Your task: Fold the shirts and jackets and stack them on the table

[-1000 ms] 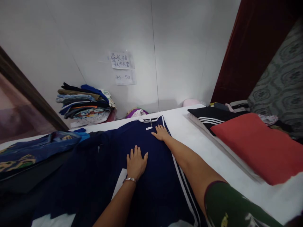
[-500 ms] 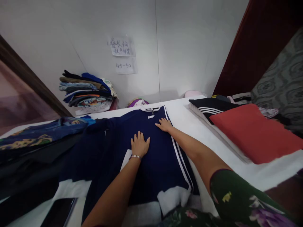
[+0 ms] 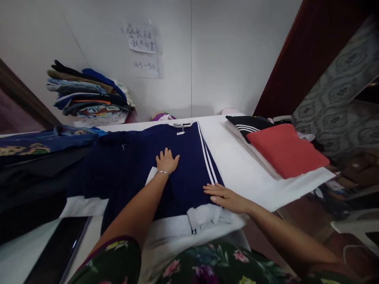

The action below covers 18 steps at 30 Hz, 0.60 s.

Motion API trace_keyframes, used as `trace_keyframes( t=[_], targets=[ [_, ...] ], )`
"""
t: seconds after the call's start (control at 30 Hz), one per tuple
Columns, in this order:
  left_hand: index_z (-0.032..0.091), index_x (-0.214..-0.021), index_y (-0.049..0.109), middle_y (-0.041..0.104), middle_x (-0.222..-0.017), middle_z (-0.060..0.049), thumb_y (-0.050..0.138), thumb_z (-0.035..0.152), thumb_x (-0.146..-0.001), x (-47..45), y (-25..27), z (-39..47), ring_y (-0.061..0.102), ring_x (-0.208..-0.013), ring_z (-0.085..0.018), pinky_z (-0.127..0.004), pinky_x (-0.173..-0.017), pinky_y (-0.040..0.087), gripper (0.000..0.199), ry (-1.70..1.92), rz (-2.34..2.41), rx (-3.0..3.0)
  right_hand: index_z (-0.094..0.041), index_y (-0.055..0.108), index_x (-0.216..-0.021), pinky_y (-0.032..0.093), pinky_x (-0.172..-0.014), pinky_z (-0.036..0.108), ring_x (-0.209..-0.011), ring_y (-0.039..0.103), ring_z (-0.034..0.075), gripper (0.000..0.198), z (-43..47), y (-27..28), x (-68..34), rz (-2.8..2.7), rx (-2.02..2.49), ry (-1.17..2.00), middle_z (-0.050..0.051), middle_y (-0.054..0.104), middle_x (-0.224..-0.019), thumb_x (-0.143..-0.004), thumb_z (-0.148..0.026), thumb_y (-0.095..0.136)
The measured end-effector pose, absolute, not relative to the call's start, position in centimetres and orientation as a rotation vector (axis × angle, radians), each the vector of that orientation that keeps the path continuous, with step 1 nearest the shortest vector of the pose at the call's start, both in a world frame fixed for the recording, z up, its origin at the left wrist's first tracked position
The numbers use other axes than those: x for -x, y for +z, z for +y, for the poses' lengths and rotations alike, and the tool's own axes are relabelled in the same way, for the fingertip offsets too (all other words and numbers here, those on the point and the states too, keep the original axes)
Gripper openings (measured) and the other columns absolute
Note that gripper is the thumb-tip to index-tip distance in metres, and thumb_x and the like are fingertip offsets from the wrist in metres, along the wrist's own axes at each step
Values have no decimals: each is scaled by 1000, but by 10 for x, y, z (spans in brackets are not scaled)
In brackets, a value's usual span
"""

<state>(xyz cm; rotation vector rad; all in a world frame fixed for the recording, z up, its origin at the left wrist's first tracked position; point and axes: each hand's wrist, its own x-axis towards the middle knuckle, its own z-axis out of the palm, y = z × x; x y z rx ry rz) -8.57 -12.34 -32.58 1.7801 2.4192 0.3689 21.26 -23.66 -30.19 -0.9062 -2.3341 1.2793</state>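
Observation:
Spread on the white table is a navy blue jacket (image 3: 189, 165) with a white collar, white hem and cuffs, and white stripes along its folded-in right sleeve. My left hand (image 3: 167, 161), with a bracelet at the wrist, lies flat on the middle of the jacket, fingers spread. My right hand (image 3: 225, 197) rests on the striped sleeve near the lower right edge, fingers stretched out. The left sleeve (image 3: 97, 173) extends to the left, its white cuff (image 3: 85, 206) toward me. Neither hand grips anything.
A tall stack of folded clothes (image 3: 91, 94) stands at the back left by the wall. Dark garments (image 3: 38, 177) lie on the left, near a black flat device (image 3: 59, 248). Folded red clothing (image 3: 287, 150) sits at the right. Paper signs (image 3: 145, 51) hang on the wall.
My right hand has slid from near the collar down the striped sleeve to near the hem. My left hand stays flat on the jacket. The view has shifted.

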Motion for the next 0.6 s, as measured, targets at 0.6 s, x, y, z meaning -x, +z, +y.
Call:
trace_keyframes(
  t=[0.6],
  targets=[
    [22,-115,66,67,-123,-8,53,44,-91,41,-295,-295,56,-118,-24,-45,-105,42,36,516,1278,-2418,-22,66,-121,44,-103,47,-108,63,22,31,-269,-320,-216,-2398,805,618,9,70,-114,-96,-23,46]
  ],
)
